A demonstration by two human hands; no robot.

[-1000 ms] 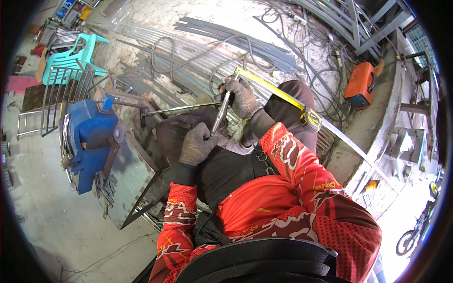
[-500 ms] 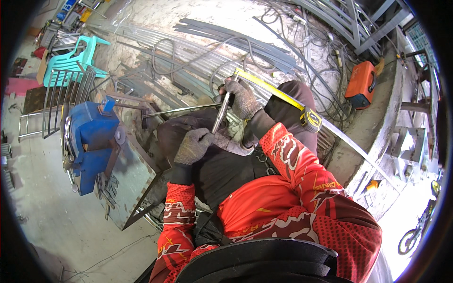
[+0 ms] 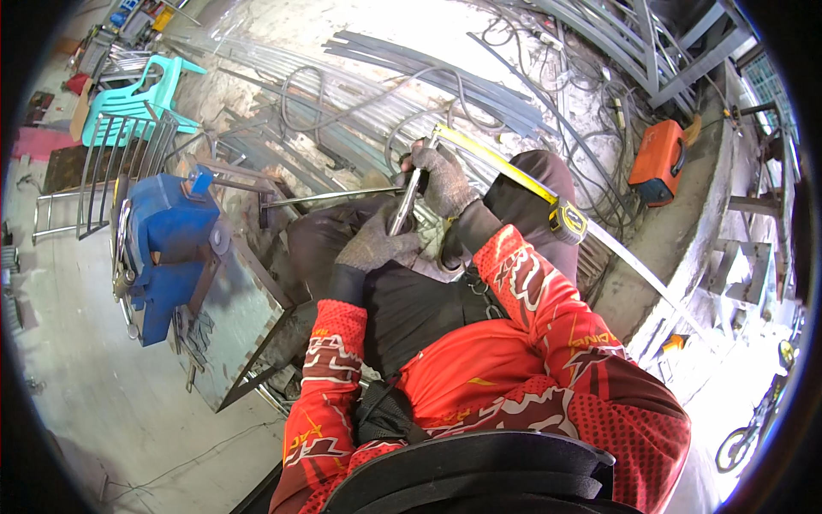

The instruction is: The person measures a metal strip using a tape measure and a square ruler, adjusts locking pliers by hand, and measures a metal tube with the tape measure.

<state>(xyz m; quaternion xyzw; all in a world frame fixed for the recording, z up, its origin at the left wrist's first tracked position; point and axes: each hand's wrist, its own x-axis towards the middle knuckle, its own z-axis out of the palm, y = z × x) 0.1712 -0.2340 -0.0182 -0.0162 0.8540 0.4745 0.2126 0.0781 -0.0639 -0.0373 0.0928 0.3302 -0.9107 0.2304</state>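
A short shiny metal tube (image 3: 409, 201) is held slanting over my lap. My gloved right hand (image 3: 445, 182) closes around its upper part, knuckles away from me. Lower down, my gloved left hand (image 3: 373, 243) has its thumb and fingers on either side of the tube's near end. A tape measure (image 3: 567, 221) with a black and yellow case lies by my right knee. Its yellow blade (image 3: 497, 164) stretches from the case to just beyond my right hand, near the tube's top. Whether the blade touches the tube I cannot tell.
A blue machine (image 3: 167, 248) stands on a metal-topped stand at left, with a green plastic chair (image 3: 137, 103) behind. Long metal bars (image 3: 437, 73) and looping cables (image 3: 402, 81) cover the floor ahead. An orange box-shaped machine (image 3: 658, 163) sits at right beside a concrete ledge (image 3: 685, 248).
My left hand has moved up and to the right, its fingers spreading from a pinch at the tube's end to around it. The right hand and tape measure stay nearly in place.
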